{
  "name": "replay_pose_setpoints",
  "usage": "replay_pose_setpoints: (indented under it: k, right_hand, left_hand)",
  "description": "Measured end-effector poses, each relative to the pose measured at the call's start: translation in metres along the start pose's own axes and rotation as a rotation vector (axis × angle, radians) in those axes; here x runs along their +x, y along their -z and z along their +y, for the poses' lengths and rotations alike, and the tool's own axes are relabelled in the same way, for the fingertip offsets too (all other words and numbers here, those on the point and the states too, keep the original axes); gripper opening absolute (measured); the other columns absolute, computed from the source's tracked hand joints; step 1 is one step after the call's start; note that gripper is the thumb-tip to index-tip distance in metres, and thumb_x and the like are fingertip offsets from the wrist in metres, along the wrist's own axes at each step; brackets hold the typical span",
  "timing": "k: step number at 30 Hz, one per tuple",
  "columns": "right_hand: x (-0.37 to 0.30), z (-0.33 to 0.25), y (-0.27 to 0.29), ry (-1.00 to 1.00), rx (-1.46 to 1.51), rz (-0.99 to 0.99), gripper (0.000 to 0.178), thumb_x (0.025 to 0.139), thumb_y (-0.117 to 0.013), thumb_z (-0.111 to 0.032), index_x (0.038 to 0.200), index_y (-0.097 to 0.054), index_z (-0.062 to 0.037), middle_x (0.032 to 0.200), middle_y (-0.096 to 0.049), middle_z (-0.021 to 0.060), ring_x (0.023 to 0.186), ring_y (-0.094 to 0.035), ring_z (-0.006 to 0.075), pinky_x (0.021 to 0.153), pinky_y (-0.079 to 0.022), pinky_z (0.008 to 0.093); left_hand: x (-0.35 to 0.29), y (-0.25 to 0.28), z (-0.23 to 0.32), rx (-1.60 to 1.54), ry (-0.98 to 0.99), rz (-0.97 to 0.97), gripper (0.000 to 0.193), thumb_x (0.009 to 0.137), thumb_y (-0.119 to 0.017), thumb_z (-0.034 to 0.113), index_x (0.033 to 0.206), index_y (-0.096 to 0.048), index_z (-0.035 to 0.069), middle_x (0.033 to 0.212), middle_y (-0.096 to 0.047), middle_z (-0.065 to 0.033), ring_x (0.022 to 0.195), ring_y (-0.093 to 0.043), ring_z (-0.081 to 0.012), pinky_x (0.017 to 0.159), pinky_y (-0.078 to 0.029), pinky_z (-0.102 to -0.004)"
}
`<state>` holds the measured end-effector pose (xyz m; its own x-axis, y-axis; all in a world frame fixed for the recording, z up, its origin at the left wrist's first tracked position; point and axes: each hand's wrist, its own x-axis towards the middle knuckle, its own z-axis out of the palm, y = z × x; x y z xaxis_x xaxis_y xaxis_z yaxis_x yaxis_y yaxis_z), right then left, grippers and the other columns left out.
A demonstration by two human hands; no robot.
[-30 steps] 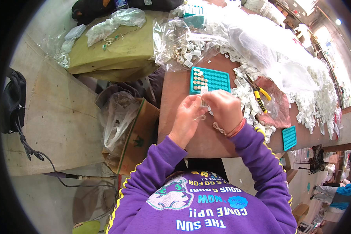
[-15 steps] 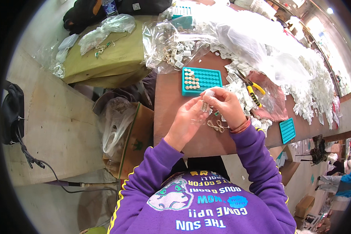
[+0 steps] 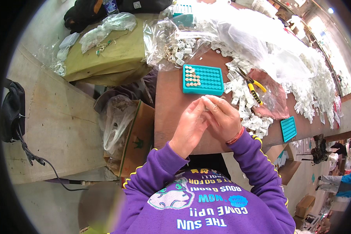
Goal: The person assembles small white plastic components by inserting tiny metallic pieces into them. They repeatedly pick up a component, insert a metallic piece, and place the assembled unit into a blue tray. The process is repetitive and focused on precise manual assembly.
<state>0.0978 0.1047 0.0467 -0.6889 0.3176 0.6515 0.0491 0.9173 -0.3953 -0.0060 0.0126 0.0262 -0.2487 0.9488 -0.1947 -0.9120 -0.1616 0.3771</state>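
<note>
My left hand and my right hand meet above the brown table, thumbs and fingertips pinched together. What lies between them is mostly covered by the fingers; I cannot make it out now. Just beyond the fingertips stands a teal grid tray, with several small round beige pieces in its left columns. To the right of my right hand lie loose small white plastic cases and pliers with yellow-and-black handles.
Clear plastic bags and a large heap of white pieces cover the far right. A second teal tray lies at the right table edge. Left of the table stand a cardboard box and a surface with an olive cover.
My right hand has turned inward and closed over the small white plastic case seen earlier between the hands. The thin beige cord below it no longer shows.
</note>
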Motion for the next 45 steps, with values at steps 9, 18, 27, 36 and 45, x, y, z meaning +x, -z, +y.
replay_pose_setpoints:
  k: [9, 18, 27, 36, 45]
  right_hand:
    - [0.0, -0.007, 0.02, -0.399, 0.415, 0.018, 0.021, 0.08, -0.068, -0.001, 0.101, -0.072, -0.0027, 0.094, -0.071, 0.0102, 0.081, -0.068, 0.0154, 0.065, -0.052, 0.0257]
    - [0.004, -0.025, 0.014, -0.203, 0.186, 0.131, 0.025, 0.078, -0.071, -0.004, 0.104, -0.07, -0.0028, 0.097, -0.07, 0.0136, 0.082, -0.07, 0.0254, 0.069, -0.056, 0.0319]
    - [0.006, -0.009, 0.024, 0.231, -0.082, -0.055, 0.035, 0.076, -0.074, -0.012, 0.109, -0.065, -0.0041, 0.105, -0.068, 0.0104, 0.084, -0.069, 0.0242, 0.068, -0.056, 0.0321]
    - [0.0, 0.004, 0.025, 0.269, -0.099, -0.101, 0.029, 0.074, -0.073, -0.014, 0.099, -0.065, -0.0033, 0.091, -0.068, 0.0077, 0.07, -0.068, 0.0222, 0.058, -0.055, 0.0314]
    - [-0.003, -0.009, 0.032, -0.003, -0.22, -0.092, 0.031, 0.078, -0.072, -0.019, 0.107, -0.068, -0.0103, 0.105, -0.069, 0.0064, 0.095, -0.066, 0.0255, 0.082, -0.053, 0.0364]
  left_hand:
    - [-0.011, 0.001, -0.007, 0.117, -0.015, -0.045, 0.022, 0.097, -0.058, 0.023, 0.114, -0.057, 0.01, 0.109, -0.062, -0.0016, 0.102, -0.06, -0.0133, 0.095, -0.049, -0.0341]
    - [-0.025, -0.012, 0.001, 0.211, -0.067, 0.046, 0.022, 0.096, -0.06, 0.025, 0.113, -0.056, 0.011, 0.105, -0.061, -0.0008, 0.096, -0.059, -0.0114, 0.086, -0.048, -0.029]
    - [-0.023, 0.001, -0.002, -0.259, 0.207, -0.05, 0.032, 0.101, -0.049, 0.025, 0.129, -0.049, 0.01, 0.123, -0.057, -0.0069, 0.116, -0.054, -0.0206, 0.106, -0.04, -0.0435]
    - [-0.03, 0.008, -0.004, -0.121, 0.243, -0.045, 0.033, 0.102, -0.046, 0.026, 0.129, -0.049, 0.007, 0.124, -0.057, -0.0107, 0.117, -0.054, -0.0221, 0.106, -0.04, -0.0414]
    - [-0.013, 0.024, -0.003, -0.118, -0.035, 0.016, 0.024, 0.096, -0.057, 0.012, 0.119, -0.053, 0.006, 0.119, -0.06, -0.0093, 0.109, -0.059, -0.0237, 0.099, -0.048, -0.0403]
